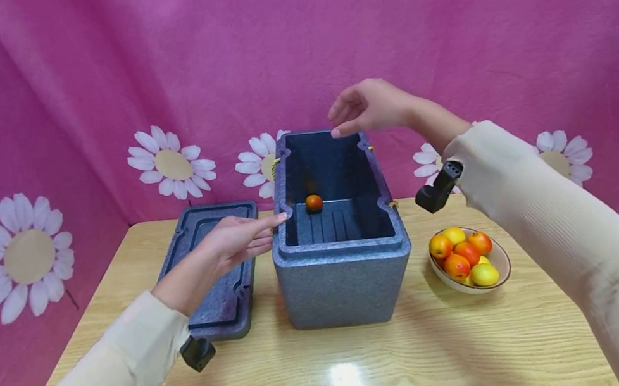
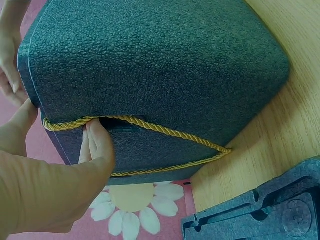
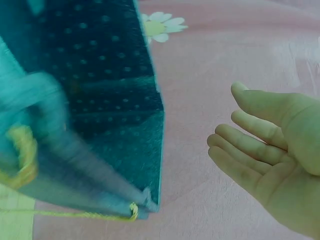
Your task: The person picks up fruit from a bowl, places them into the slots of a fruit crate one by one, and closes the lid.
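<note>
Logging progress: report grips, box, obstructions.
Left grip holding cooler box; right grip empty near its far end. One red fruit inside. Lid off, beside it.

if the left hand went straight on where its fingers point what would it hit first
The box: the left hand seems to be touching its side, so that would block it at once. The fingertips lie close to the rope, and whether they would snag it is hard to tell.
</note>
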`<control>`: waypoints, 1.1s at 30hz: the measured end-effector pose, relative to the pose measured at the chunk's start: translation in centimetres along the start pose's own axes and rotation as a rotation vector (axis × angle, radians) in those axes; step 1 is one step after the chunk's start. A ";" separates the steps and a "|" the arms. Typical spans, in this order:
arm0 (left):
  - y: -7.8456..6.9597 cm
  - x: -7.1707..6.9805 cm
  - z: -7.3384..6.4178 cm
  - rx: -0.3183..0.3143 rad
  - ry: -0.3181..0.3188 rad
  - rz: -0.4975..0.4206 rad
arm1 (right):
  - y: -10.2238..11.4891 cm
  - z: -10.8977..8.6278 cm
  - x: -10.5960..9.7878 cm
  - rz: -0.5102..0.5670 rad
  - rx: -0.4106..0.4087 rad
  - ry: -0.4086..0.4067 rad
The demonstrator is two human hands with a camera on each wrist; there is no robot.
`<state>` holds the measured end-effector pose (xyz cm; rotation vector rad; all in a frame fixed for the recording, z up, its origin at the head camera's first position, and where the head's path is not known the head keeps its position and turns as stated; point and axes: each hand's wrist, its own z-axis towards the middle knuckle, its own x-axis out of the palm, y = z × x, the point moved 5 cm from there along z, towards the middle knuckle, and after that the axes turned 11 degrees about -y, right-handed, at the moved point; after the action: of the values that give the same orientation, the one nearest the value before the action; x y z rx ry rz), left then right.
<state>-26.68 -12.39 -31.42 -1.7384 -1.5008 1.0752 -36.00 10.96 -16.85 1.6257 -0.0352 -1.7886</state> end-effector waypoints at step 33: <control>-0.3 0.2 0.4 0.070 0.039 0.012 | -9.7 -14.2 3.3 0.118 -0.099 -0.078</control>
<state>-27.21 -12.12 -31.40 -1.7128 -1.4144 1.0802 -27.95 22.60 -27.13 1.4536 -0.0754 -1.7353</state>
